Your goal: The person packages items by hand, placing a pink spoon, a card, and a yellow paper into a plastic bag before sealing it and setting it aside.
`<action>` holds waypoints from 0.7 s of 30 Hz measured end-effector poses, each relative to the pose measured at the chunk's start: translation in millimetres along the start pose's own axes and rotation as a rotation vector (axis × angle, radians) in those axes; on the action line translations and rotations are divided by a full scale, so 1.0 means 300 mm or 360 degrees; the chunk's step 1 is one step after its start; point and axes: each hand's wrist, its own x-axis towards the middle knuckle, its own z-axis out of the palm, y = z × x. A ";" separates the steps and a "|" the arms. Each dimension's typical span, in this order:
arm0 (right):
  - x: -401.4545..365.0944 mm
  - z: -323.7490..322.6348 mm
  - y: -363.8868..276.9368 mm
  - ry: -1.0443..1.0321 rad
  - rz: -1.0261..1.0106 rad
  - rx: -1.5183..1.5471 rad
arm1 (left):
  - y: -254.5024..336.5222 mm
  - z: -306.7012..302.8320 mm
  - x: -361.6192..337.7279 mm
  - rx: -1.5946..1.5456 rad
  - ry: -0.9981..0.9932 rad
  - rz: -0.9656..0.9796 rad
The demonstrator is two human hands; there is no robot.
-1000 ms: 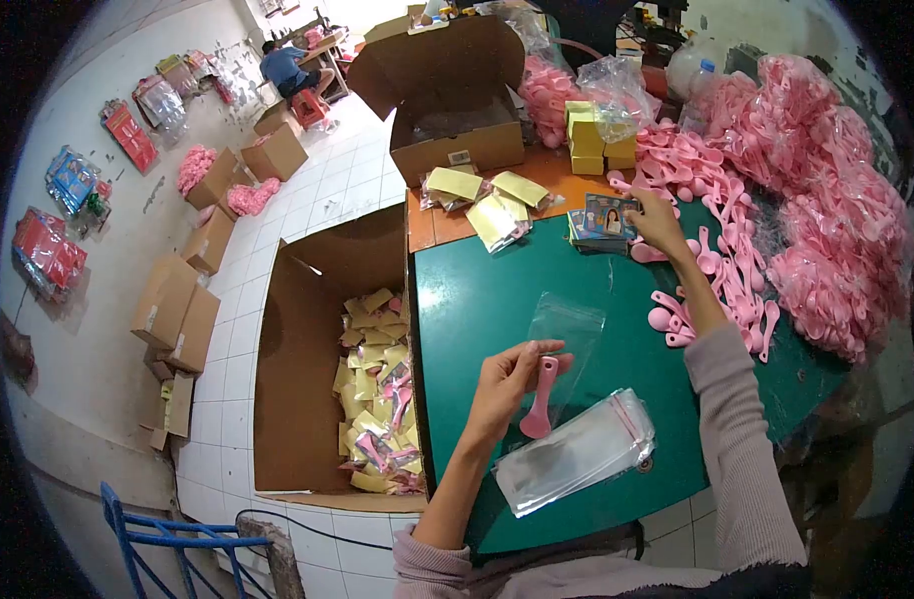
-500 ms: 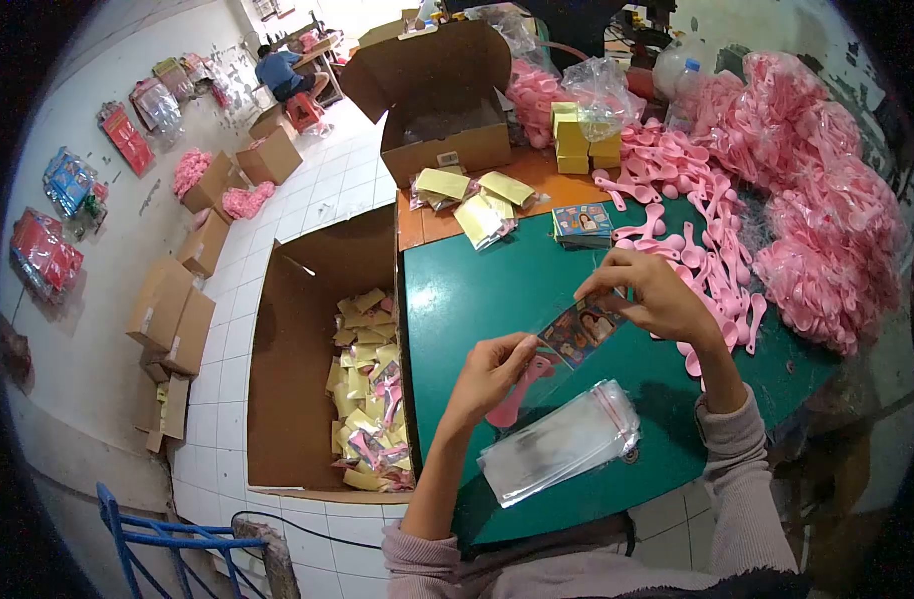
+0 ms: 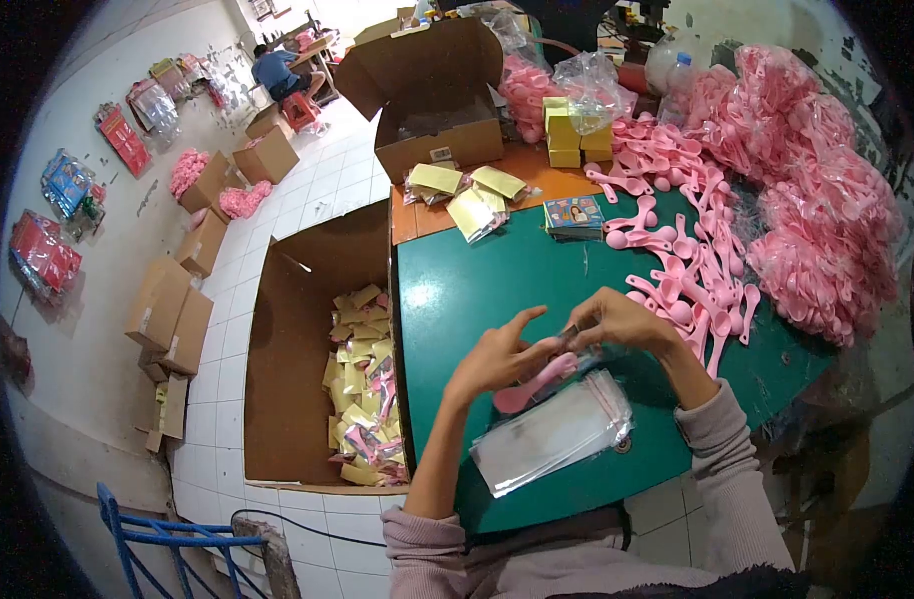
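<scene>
My left hand (image 3: 505,357) and my right hand (image 3: 616,321) meet over the green table, both closed on a small clear plastic bag. A pink spoon (image 3: 537,385) shows at the bag, below my left fingers, its wide end toward the lower left. Between my fingertips the bag is bunched up, and the printed card is mostly hidden. Just beneath my hands lies a fanned stack of flat clear bags (image 3: 547,439). Farther back sits a pile of printed cards (image 3: 574,217), and loose pink spoons (image 3: 691,290) are heaped to the right.
To the left stands a deep cardboard box (image 3: 312,349) holding many filled packets (image 3: 362,399). At the back are an open carton (image 3: 442,150), yellow card stacks (image 3: 577,140) and packets (image 3: 477,205). Bagged pink spoons (image 3: 821,200) fill the right side. A person (image 3: 275,72) sits far off.
My hands have come closer together and lower, the right one moving down and left. The bag, held stretched with the card in view before, is now folded or bunched between my fingers.
</scene>
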 end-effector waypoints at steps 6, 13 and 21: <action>0.020 -0.003 0.032 0.0400 -0.0123 0.0133 | -0.101 -0.087 -0.065 -0.0628 -0.0170 0.0206; 0.010 -0.014 0.030 0.0280 0.0077 0.0250 | -0.115 -0.069 -0.054 -0.0829 -0.0036 0.0186; 0.019 0.037 -0.030 0.0675 -0.0457 -0.0515 | -0.100 0.019 -0.077 -0.1432 0.0086 -0.0109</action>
